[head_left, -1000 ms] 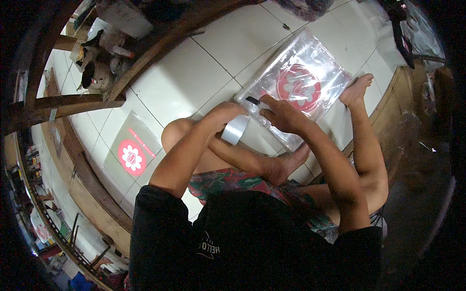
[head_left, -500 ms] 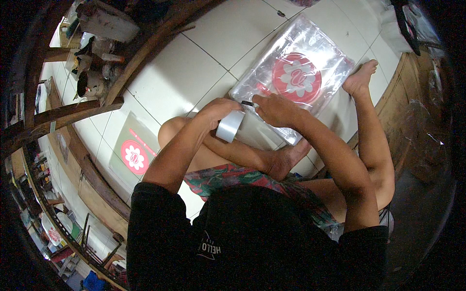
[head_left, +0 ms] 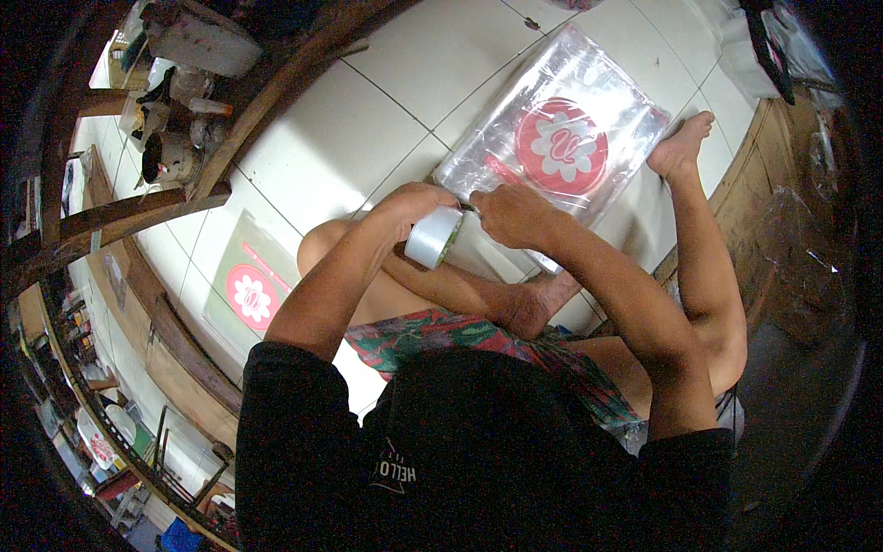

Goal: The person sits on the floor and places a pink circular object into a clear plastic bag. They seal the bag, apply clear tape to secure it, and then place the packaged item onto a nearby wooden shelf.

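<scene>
A wide roll of pale, clear-looking tape (head_left: 429,241) hangs from my left hand (head_left: 411,206), whose fingers are closed on its upper edge. My right hand (head_left: 515,216) is closed just to the right, its fingertips close to the left ones. Between the two hands a small dark piece (head_left: 468,208) shows; its kind is too small to make out. Just beyond them lies a thick, shiny stack of clear plastic bags (head_left: 602,87), printed with a red disc and a white flower. The near corner of this stack is partly behind my right hand and forearm.
A flat printed plastic bag (head_left: 225,299) lies on the white tiled floor (head_left: 322,120) at the left. Wooden beams (head_left: 276,101) frame a cluttered shelf on that side. My bare foot (head_left: 681,147) rests beside the stack; a wooden board (head_left: 717,216) stands at the right.
Both hands have shifted slightly left. The tape roll has turned a little, showing more of its greenish inner side, and less of the dark piece shows between my fingers.
</scene>
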Motion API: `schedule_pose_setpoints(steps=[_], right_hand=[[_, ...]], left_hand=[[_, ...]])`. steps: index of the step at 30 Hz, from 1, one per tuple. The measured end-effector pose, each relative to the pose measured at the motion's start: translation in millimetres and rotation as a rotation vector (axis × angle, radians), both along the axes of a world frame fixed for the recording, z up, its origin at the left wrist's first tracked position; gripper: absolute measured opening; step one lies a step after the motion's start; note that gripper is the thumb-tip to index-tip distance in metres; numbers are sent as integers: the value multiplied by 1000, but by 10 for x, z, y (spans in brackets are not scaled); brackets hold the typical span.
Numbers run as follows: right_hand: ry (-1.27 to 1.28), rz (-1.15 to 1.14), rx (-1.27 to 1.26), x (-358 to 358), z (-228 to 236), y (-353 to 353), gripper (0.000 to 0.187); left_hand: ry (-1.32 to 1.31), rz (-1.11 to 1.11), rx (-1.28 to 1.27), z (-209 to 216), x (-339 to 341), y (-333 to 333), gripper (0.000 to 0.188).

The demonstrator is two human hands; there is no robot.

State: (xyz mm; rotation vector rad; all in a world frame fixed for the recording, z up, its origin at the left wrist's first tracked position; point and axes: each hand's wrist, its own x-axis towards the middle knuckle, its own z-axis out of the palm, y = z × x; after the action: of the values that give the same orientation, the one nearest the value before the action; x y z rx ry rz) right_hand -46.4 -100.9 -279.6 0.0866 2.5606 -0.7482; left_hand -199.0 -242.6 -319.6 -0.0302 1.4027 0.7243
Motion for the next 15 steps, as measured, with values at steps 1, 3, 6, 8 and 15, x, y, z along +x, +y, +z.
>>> schedule_pose_setpoints(steps=[1,3,6,8,15], right_hand=[[-17,16,-1,4,36,17,24],[-87,58,-23,58,43,91,26],[-165,27,-31,43,201,206,28],[-172,-115,25,10,329,273,31],[65,-676,-1021,-279,-260,18,31]], left_hand=[[6,-1,9,21,-13,-11,25],[24,-71,25,115,-39,-47,25],[75,-225,58,379,-111,-165,26],[127,-273,100,632,-136,-227,26],[158,298,253,1019,-32,-833,24]])
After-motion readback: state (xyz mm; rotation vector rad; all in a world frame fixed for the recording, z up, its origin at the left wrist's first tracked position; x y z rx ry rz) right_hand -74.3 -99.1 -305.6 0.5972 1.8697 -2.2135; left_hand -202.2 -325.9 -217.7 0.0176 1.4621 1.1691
